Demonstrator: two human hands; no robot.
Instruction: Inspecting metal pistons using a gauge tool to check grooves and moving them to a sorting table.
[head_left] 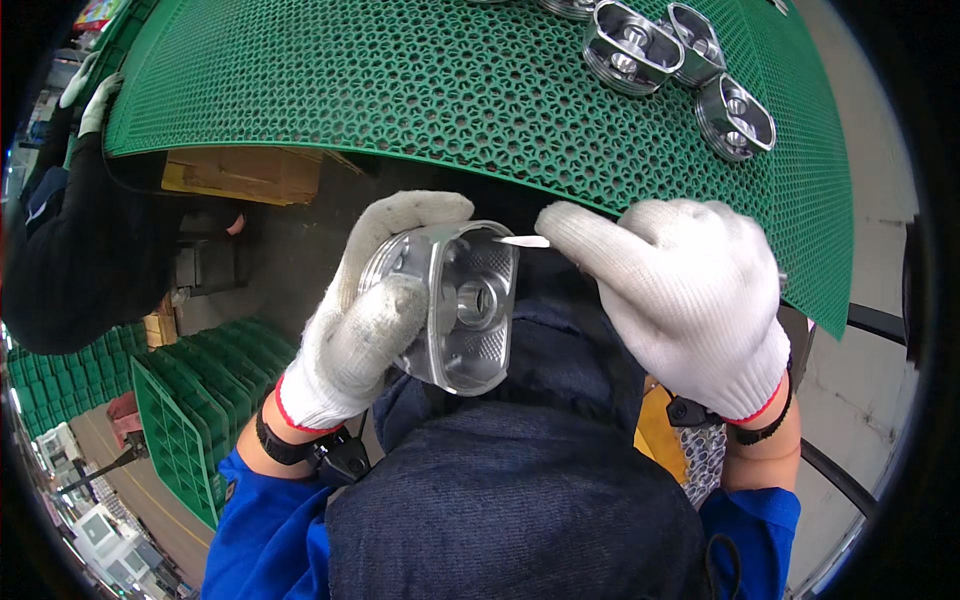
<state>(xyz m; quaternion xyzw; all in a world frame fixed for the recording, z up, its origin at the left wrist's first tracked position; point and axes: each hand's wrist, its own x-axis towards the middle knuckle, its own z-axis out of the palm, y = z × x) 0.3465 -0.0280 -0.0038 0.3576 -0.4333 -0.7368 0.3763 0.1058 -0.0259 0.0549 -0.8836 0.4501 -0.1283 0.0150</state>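
Note:
My left hand (375,310), in a white knit glove with grey smudges, is closed round a shiny metal engine piston (472,365). The piston is held up off the table, its hollow inner side and pin bore facing right. In my right hand (690,290), also gloved, the fingers are pinched on a slim white-tipped tool (524,241). That tip reaches to the upper rim of the piston; I cannot tell whether it touches. The rest of the tool is hidden in the glove.
A green perforated mat (420,80) covers the table ahead. Several pistons (633,50) stand on its far right part. Green plastic crates (180,430) are stacked at the lower left. A cardboard box (245,172) lies below the table edge. Another person's gloved hands (97,100) rest at the far left edge.

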